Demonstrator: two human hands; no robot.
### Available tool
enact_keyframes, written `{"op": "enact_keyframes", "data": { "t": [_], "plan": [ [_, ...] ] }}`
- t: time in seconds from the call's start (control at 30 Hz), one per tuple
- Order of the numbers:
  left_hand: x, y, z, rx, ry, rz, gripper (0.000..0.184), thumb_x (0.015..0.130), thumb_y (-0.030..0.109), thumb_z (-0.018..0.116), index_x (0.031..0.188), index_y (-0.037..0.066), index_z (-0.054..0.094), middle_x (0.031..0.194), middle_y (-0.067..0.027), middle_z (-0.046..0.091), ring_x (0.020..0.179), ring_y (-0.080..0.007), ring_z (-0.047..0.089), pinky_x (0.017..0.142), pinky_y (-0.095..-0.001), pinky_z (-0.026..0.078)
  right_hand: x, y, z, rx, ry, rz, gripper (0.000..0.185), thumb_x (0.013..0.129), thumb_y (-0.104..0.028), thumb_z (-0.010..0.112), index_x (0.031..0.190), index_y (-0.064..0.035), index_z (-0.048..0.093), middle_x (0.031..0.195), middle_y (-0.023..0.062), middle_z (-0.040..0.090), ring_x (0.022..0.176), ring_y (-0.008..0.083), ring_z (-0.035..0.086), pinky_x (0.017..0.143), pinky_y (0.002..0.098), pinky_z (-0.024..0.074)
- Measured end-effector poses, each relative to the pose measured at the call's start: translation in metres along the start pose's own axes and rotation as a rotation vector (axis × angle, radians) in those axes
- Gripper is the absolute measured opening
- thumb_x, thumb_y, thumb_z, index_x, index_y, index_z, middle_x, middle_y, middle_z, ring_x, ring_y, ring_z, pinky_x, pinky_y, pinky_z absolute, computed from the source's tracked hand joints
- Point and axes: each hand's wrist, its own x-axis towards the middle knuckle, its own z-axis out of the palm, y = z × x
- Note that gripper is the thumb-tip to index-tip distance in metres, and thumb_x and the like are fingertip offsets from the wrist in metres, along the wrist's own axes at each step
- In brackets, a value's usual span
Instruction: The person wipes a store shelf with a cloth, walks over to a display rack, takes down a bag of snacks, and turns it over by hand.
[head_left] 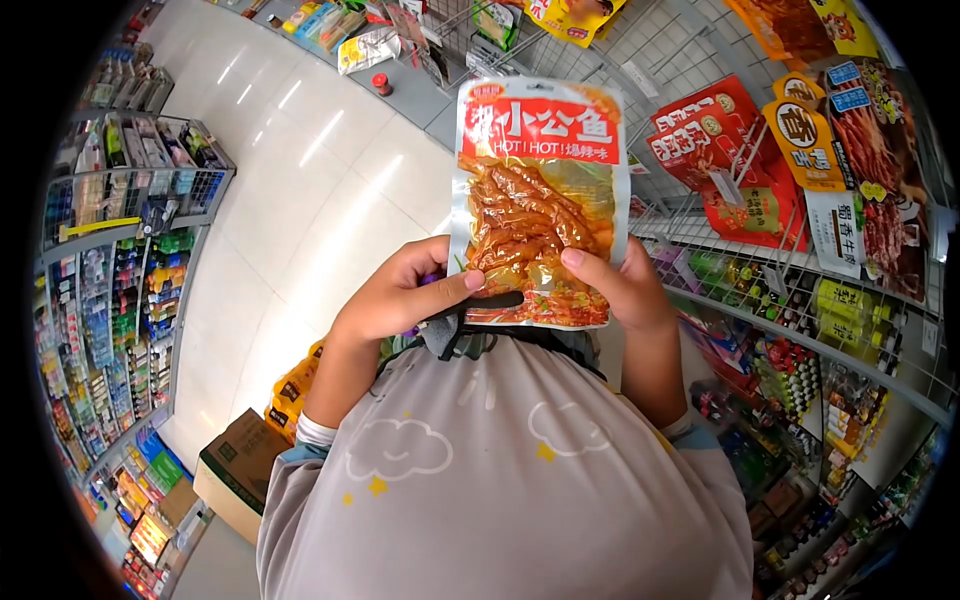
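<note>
A snack packet with a red label, Chinese print and the words "HOT! HOT!" is held upright in front of my chest. Its clear window shows glossy brown pieces of food. My left hand grips the lower left edge, thumb on the front. My right hand pinches the lower right side, its thumb also on the front and its other fingers behind. Beside my left thumb is a dark grey cloth-like thing with a black rounded end across the packet's bottom; I cannot tell its kind. Something purple shows at the left fingers.
Wire racks at the right hold red snack packets and an orange packet, with bottles lower down. Stocked shelves line the left. A cardboard box stands on the pale tiled floor. A small red-capped jar stands ahead.
</note>
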Motion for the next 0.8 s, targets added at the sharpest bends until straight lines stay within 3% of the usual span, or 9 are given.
{"op": "enact_keyframes", "data": {
  "t": [0.17,0.47,0.63,0.8],
  "plan": [
    [-0.001,0.010,0.006,-0.103,-0.029,0.015,0.026,0.100,0.019,0.062,0.117,-0.001,0.063,0.109,-0.0037,0.069,0.096,-0.0069,0.061,0.084,-0.0244,0.050,-0.003,0.005,0.010,-0.009,0.031,-0.176,0.040,0.092,-0.005,0.062,0.131,0.0026,0.054,0.122,0.0056,0.063,0.110,0.0115,0.058,0.093,0.0303,0.0484],
    [-0.007,0.014,0.011,-0.148,-0.073,-0.048,0.030,0.099,0.017,0.060,0.120,-0.005,0.062,0.110,-0.0076,0.070,0.097,-0.0116,0.064,0.086,-0.0285,0.051,-0.004,0.009,0.016,0.132,-0.018,-0.032,0.046,0.093,-0.009,0.059,0.137,0.0025,0.048,0.130,0.0078,0.059,0.118,0.0141,0.055,0.100,0.0330,0.0458],
    [-0.005,0.006,0.016,-0.068,-0.018,0.002,0.029,0.099,0.016,0.059,0.119,-0.005,0.063,0.106,-0.0073,0.071,0.097,-0.0120,0.064,0.086,-0.0289,0.051,-0.006,0.009,0.014,0.097,-0.047,-0.058,0.048,0.093,-0.007,0.062,0.138,0.0020,0.048,0.131,0.0079,0.059,0.119,0.0147,0.055,0.101,0.0336,0.0455],
    [-0.004,0.012,0.029,0.075,0.018,0.003,0.040,0.097,0.021,0.063,0.129,-0.002,0.056,0.118,-0.0099,0.067,0.104,-0.0151,0.061,0.090,-0.0308,0.051,-0.006,0.016,0.014,0.004,-0.082,-0.046,0.048,0.093,-0.007,0.065,0.137,0.0017,0.048,0.131,0.0080,0.059,0.118,0.0150,0.055,0.101,0.0324,0.0455]
  ]
}}
